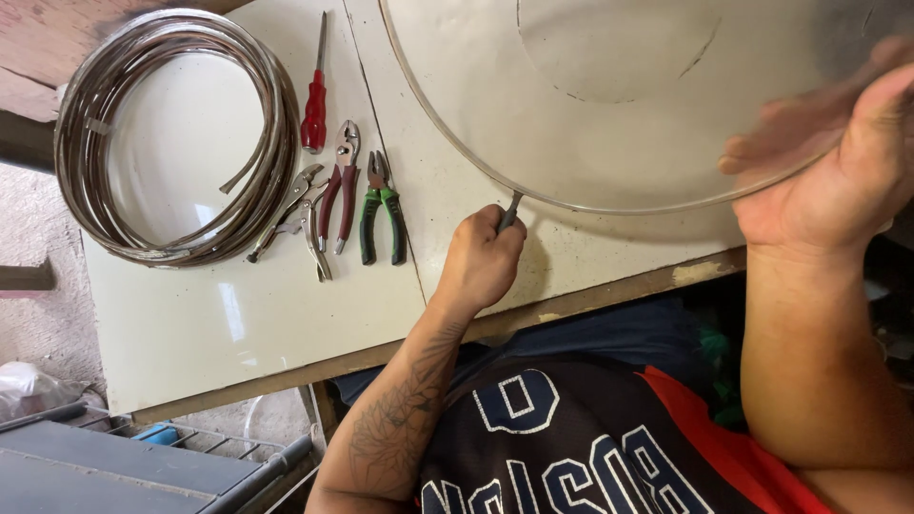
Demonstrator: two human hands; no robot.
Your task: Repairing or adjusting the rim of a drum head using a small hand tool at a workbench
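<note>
1. The large round translucent disc [619,105] lies far and right on the pale workbench [238,324], its curved near edge rimmed with a thin metal strip, sweeping from the far middle of the bench down toward the right hand.
2. The left hand [481,262] is the nearer one to that rim: it sits just below the lowest part of the curve, fist closed around the handle of a slim tool [510,213] whose metal tip points up and slightly right, touching the rim (what kind of tool it is cannot be told from the short part showing).
3. The left forearm runs from near-left up toward the disc, wrist roughly straight, knuckles facing the camera.
4. The right hand [838,162] grips the disc's right edge, thumb up over the top, fingers seen blurred through the plastic underneath; the hand is partly closed on the edge.
5. Well apart to the left lie a red-handled screwdriver [314,105], locking pliers [290,214], red-handled pliers [338,186] and green-handled pliers [383,209], long axes running near to far, beside a coil of metal trim [176,138].
</note>
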